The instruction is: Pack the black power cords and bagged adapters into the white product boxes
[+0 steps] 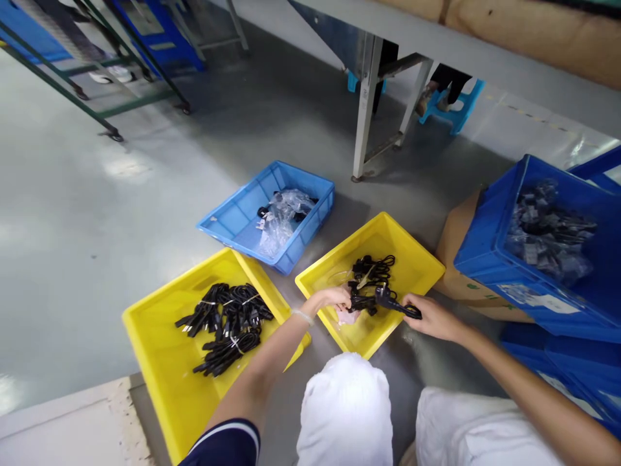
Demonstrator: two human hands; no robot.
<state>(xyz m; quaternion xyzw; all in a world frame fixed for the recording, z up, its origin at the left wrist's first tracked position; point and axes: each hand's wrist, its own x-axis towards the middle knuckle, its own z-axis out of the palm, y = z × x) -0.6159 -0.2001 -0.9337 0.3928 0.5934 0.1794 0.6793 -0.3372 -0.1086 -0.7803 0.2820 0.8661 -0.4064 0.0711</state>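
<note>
The black power cord [376, 294] lay in the yellow tray [417, 259] directly ahead of you, at twelve o'clock from your knees, its coil resting on the tray floor beside other bundled cords [372, 270]. Your right hand [434, 318] had its fingers closed round the plug end at the tray's near rim; your left hand [332, 299], at nine o'clock from the cord, pinched the loops and a scrap of clear wrapping. The cord looked light, limp and springy, likely to uncoil; the moulded plug judged the firmest place to hold. At nine o'clock stood a second yellow tray [160, 362] of tied cords [226, 323]; at eleven o'clock a blue tray [233, 217] with plastic bags [281, 217]; at three o'clock a blue crate [490, 259] on a cardboard box [456, 239].
</note>
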